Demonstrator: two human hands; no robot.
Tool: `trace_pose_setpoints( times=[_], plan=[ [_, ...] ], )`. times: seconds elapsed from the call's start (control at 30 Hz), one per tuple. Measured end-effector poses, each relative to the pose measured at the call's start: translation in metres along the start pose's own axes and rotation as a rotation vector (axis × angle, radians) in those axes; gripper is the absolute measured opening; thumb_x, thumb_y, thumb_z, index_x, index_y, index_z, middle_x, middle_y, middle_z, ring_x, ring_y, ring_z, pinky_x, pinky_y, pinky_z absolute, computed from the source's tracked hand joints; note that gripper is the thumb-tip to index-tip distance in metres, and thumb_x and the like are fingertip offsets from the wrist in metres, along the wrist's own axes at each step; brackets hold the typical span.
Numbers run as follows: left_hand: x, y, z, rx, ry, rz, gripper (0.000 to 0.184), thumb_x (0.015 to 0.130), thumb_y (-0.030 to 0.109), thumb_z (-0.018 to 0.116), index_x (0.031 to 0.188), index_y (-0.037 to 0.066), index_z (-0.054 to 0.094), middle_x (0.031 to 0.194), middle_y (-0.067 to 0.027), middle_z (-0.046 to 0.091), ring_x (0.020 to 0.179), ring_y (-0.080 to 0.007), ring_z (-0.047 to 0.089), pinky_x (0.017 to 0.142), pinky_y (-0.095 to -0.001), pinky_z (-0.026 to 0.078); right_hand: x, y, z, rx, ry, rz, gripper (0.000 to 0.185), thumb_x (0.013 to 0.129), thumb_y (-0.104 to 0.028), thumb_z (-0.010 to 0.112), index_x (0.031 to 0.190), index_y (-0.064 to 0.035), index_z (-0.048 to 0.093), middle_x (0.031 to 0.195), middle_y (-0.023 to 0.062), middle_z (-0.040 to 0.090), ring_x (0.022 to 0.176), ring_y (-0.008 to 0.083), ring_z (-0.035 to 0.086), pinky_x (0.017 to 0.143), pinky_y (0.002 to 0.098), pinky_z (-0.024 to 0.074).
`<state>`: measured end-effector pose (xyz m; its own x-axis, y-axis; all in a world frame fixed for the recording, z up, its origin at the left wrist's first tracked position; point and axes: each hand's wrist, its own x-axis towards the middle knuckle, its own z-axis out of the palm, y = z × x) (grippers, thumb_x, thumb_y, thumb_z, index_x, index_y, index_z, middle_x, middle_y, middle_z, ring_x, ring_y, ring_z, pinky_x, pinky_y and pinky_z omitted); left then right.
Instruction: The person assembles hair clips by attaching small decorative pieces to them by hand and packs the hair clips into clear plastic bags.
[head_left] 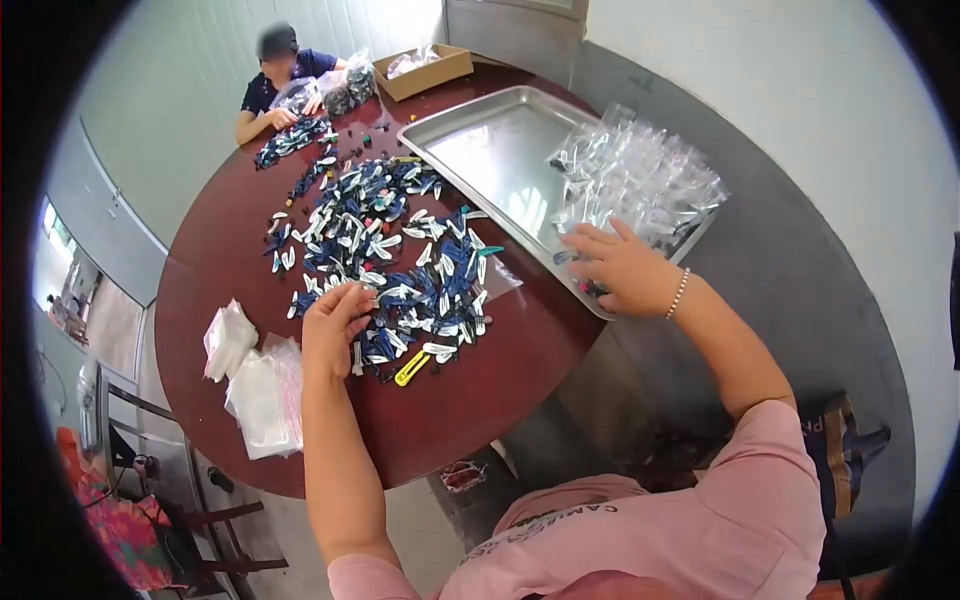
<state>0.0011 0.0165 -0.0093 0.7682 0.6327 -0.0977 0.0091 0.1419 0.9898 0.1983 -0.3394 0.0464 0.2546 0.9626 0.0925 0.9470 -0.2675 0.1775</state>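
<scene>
"Metal tray [490,165]: what's there?"
"Clear bags [642,180] lie in it; right hand [627,275] over its near end, fingers spread."
"And the hair clips [380,247]?"
"Heaped left of it, left hand [333,322] over them, fingertips together; whether gripping, I can't tell."

Tray [495,165] part-hidden; pink shirt [640,545] cut off

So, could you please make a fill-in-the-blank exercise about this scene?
The right hand is over a shallow metal ____.
A beaded ____ circles the right wrist.
The large clip nearest the pink shirt is coloured ____.
The person across the table wears a ____ on their head.

Missing words: tray; bracelet; yellow; cap.
</scene>
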Motion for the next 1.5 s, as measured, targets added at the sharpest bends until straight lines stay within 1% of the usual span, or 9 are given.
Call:
trace_pose_setpoints(
  times=[0.07, 0.13, 0.23, 0.47, 0.63, 0.93, 1.1, 1.23, 1.5],
  plan=[
    [-0.001, 0.003, 0.001, -0.008, -0.001, 0.004, 0.022, 0.091, 0.019, 0.064, 0.107, 0.005, 0.065, 0.096, -0.0051, 0.070, 0.081, -0.0086, 0.064, 0.068, -0.0200, 0.050, 0.006, -0.001, -0.006, 0.019, -0.061, 0.039, 0.041, 0.071, -0.017, 0.074, 0.109, -0.0066, 0.064, 0.145, 0.0125, 0.038, 0.140, 0.0283, 0.027, 0.111, 0.0559, 0.0242],
    [-0.001, 0.001, -0.001, -0.009, 0.003, -0.008, 0.021, 0.091, 0.019, 0.063, 0.107, 0.005, 0.065, 0.096, -0.0051, 0.070, 0.081, -0.0086, 0.064, 0.068, -0.0199, 0.050, 0.011, -0.005, -0.009, -0.173, -0.136, 0.090, 0.052, 0.071, -0.027, 0.074, 0.115, -0.0025, 0.061, 0.145, 0.0129, 0.039, 0.140, 0.0274, 0.027, 0.111, 0.0565, 0.0228],
    [-0.001, 0.001, 0.000, -0.024, -0.019, -0.002, 0.021, 0.091, 0.019, 0.063, 0.107, 0.005, 0.065, 0.095, -0.0043, 0.070, 0.080, -0.0082, 0.063, 0.068, -0.0200, 0.050, 0.006, 0.005, 0.013, -0.185, -0.060, 0.092, 0.056, 0.075, -0.032, 0.070, 0.119, 0.0002, 0.059, 0.144, 0.0128, 0.039, 0.140, 0.0268, 0.028, 0.111, 0.0585, 0.0217],
    [-0.004, 0.004, 0.004, 0.057, -0.027, -0.007, 0.023, 0.090, 0.020, 0.065, 0.108, 0.005, 0.065, 0.095, -0.0042, 0.070, 0.082, -0.0080, 0.063, 0.069, -0.0203, 0.049, 0.010, 0.007, 0.009, -0.188, -0.101, -0.009, 0.058, 0.074, -0.026, 0.065, 0.125, -0.0007, 0.055, 0.145, 0.0117, 0.039, 0.140, 0.0249, 0.028, 0.110, 0.0619, 0.0185],
    [-0.005, 0.003, 0.005, 0.068, -0.030, -0.008, 0.023, 0.090, 0.020, 0.065, 0.108, 0.005, 0.065, 0.095, -0.0048, 0.070, 0.082, -0.0085, 0.064, 0.070, -0.0206, 0.050, 0.021, 0.016, 0.019, -0.120, -0.107, -0.109, 0.066, 0.071, -0.028, 0.066, 0.133, -0.0109, 0.050, 0.146, 0.0093, 0.037, 0.138, 0.0280, 0.030, 0.110, 0.0621, 0.0189],
    [-0.002, 0.001, 0.005, 0.094, -0.034, -0.027, 0.023, 0.091, 0.021, 0.064, 0.108, 0.005, 0.065, 0.097, -0.0052, 0.070, 0.083, -0.0095, 0.064, 0.072, -0.0211, 0.049, 0.025, 0.056, 0.053, -0.127, -0.084, -0.040, 0.061, 0.075, -0.031, 0.062, 0.132, -0.0142, 0.049, 0.139, 0.0100, 0.045, 0.135, 0.0290, 0.036, 0.110, 0.0640, 0.0183],
    [-0.003, -0.003, 0.003, 0.153, -0.033, -0.033, 0.024, 0.091, 0.021, 0.063, 0.108, 0.005, 0.065, 0.098, -0.0053, 0.070, 0.085, -0.0096, 0.063, 0.074, -0.0219, 0.048, 0.032, 0.108, 0.074, -0.204, -0.003, -0.010, 0.049, 0.089, -0.037, 0.053, 0.132, -0.0140, 0.050, 0.140, 0.0107, 0.046, 0.136, 0.0277, 0.036, 0.112, 0.0625, 0.0139],
    [-0.001, 0.001, 0.005, 0.178, -0.015, -0.013, 0.023, 0.091, 0.020, 0.063, 0.108, 0.005, 0.066, 0.098, -0.0053, 0.070, 0.085, -0.0095, 0.063, 0.074, -0.0220, 0.048, 0.043, 0.131, 0.080, -0.236, -0.036, 0.018, 0.046, 0.094, -0.038, 0.047, 0.134, -0.0169, 0.049, 0.142, 0.0081, 0.045, 0.137, 0.0263, 0.034, 0.112, 0.0611, 0.0142],
    [0.001, -0.002, 0.008, 0.183, -0.011, -0.010, 0.024, 0.090, 0.022, 0.066, 0.106, 0.004, 0.066, 0.095, -0.0050, 0.070, 0.083, -0.0083, 0.062, 0.072, -0.0208, 0.047, 0.060, 0.161, 0.091, -0.228, -0.035, 0.062, 0.046, 0.094, -0.037, 0.047, 0.134, -0.0169, 0.050, 0.142, 0.0072, 0.045, 0.137, 0.0252, 0.033, 0.113, 0.0595, 0.0127]
  ],
)
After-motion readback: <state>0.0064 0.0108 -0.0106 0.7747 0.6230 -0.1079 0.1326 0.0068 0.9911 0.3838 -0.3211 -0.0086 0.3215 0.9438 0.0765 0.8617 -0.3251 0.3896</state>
